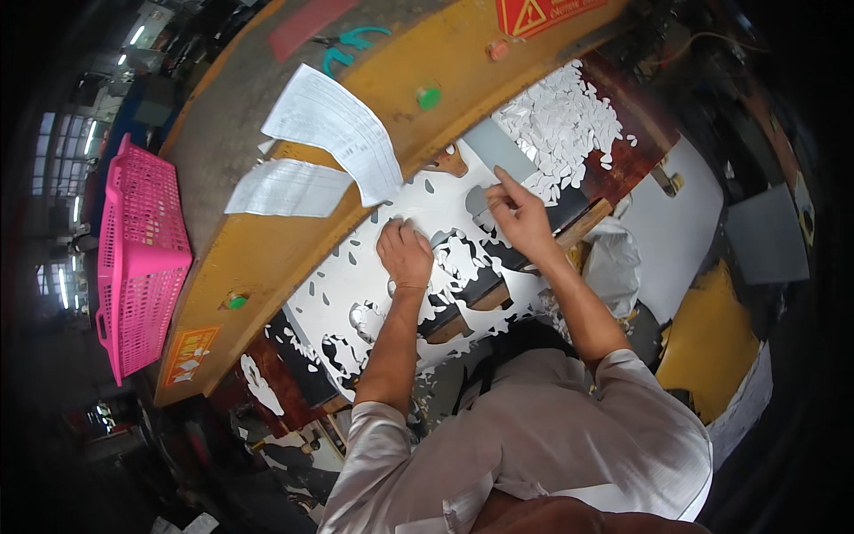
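A white sheet (pixel 325 307) with many cut-out holes lies on the work surface under a yellow machine beam. My left hand (pixel 406 254) rests on the sheet, palm down, fingers slightly bent; what lies beneath them is hidden. To its right, my right hand (pixel 523 218) has its index finger stretched out and the other fingers bent, with no held thing visible. It is beside a dark rounded shape (pixel 479 203) and a grey plate (pixel 500 149). Between my forearms, the sheet is torn into a ragged web (pixel 458 262) over dark blocks (pixel 476 289).
Small white cut pieces (pixel 565 125) are heaped at the far right. The machine beam (pixel 356 169) crosses from lower left to upper right, bearing papers (pixel 334 125), green buttons (pixel 429 97) and teal-handled scissors (pixel 342 49). A pink basket (pixel 142 258) stands left; a white bag (pixel 614 267) is right.
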A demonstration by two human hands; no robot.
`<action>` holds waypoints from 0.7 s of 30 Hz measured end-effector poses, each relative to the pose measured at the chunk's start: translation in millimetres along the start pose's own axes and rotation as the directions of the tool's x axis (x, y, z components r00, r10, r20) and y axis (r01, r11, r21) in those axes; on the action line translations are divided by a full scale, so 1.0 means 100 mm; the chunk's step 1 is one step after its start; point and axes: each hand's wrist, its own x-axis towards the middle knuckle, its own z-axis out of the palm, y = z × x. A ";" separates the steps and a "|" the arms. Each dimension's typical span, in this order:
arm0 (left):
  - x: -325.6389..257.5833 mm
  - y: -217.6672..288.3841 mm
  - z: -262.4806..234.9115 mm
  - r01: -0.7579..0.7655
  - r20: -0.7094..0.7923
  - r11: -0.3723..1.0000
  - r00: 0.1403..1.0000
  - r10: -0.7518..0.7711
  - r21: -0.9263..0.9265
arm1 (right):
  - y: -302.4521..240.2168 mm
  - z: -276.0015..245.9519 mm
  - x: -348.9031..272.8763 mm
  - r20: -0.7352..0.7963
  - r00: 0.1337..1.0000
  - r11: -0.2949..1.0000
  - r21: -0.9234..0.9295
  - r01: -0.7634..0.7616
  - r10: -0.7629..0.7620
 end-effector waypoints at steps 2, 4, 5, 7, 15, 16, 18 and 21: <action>0.04 0.13 -0.14 0.009 0.014 1.000 1.000 -0.009 -0.018 | -0.15 0.08 0.03 0.027 0.999 0.999 -0.029 0.029 -0.028; -0.10 0.39 -0.33 0.051 0.041 0.996 0.998 -0.048 -0.075 | -0.33 0.17 0.13 0.018 0.975 0.965 -0.139 0.221 -0.221; -0.27 0.58 -0.44 0.061 0.086 0.985 0.995 -0.047 -0.163 | -0.43 0.22 0.18 0.008 0.956 0.945 -0.152 0.290 -0.292; -0.68 0.93 -0.61 0.113 0.150 0.965 0.986 -0.079 -0.235 | -0.58 0.28 0.28 0.009 0.902 0.853 -0.321 0.412 -0.432; -1.18 1.17 -0.27 0.150 -0.012 0.981 0.988 -0.153 -0.126 | 0.08 -0.26 -0.32 0.207 0.866 0.766 -0.403 0.500 -0.456; -1.16 1.16 -0.24 0.111 -0.079 0.987 0.990 -0.120 -0.116 | 0.21 -0.36 -0.37 0.219 0.852 0.700 -0.492 0.518 -0.476; -1.15 1.16 -0.21 0.152 -0.029 0.988 0.988 -0.154 -0.040 | 0.41 -0.50 -0.45 0.433 0.844 0.550 -0.641 0.536 -0.318; -1.16 1.18 -0.21 0.180 -0.012 0.984 0.984 -0.180 0.019 | 0.60 -0.53 -0.47 0.401 0.793 0.537 -0.586 0.607 -0.458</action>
